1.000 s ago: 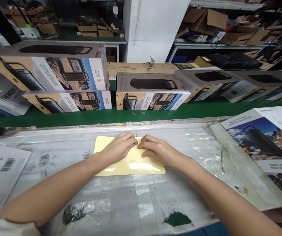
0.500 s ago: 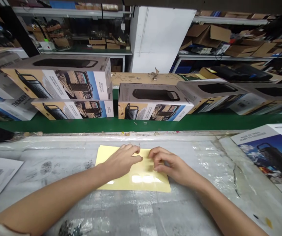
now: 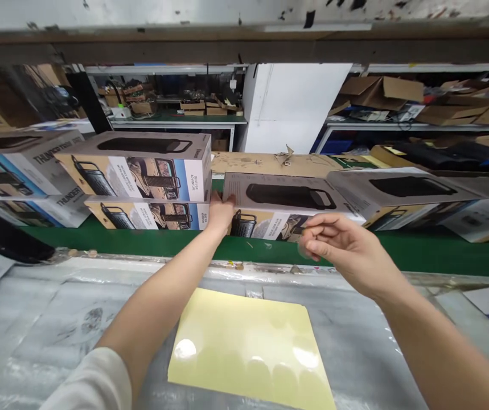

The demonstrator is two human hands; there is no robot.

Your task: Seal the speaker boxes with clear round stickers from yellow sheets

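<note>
My left hand (image 3: 220, 215) reaches into the gap between the boxed speakers, at the left end of the middle speaker box (image 3: 287, 191). Its thumb and finger are apart beside that box's edge; the other fingers are partly hidden. In front of the same box, my right hand (image 3: 346, 250) is raised with thumb and fingers pinched. A small, clear, round sticker (image 3: 305, 249) shows at its fingertips. Below both hands, a glossy yellow sticker sheet (image 3: 248, 347) with faint rounded outlines lies on the plastic-covered table.
Stacked speaker boxes (image 3: 150, 176) stand left of the gap, and another box (image 3: 398, 191) adjoins the middle one on the right. They rest on a green surface (image 3: 176, 239) behind the table's raised edge. A metal beam (image 3: 239, 51) crosses overhead.
Both hands have left the yellow sheet. My left hand has moved forward to the boxes; my right has lifted up and forward with the clear sticker. The view has tilted up.
</note>
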